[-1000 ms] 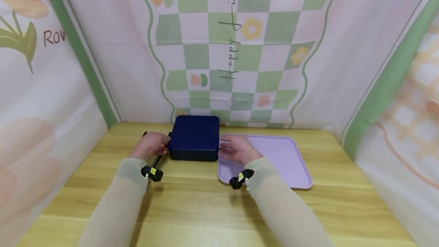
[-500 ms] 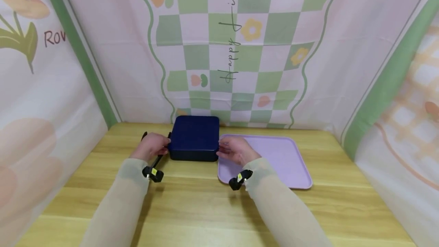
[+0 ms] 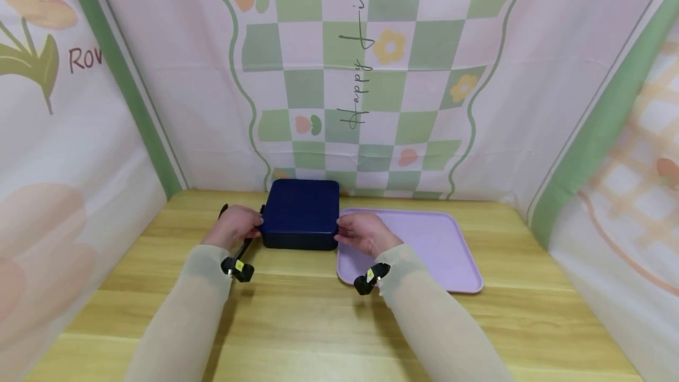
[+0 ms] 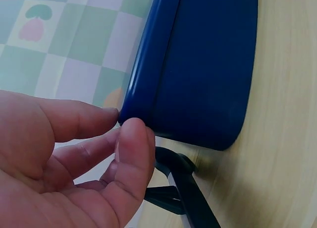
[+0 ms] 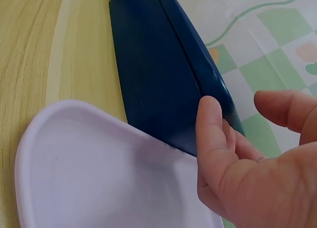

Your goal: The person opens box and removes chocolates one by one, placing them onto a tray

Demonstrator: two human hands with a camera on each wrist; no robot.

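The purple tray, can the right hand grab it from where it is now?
Probably yes. The right hand is above the left end of the purple tray, with nothing seen between them. The dark blue lidded box sits close by that end and might crowd it a bit.

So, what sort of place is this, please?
Probably a curtained-off work booth: printed fabric hangs around three sides of a wood-grain table, with a dark blue box on it.
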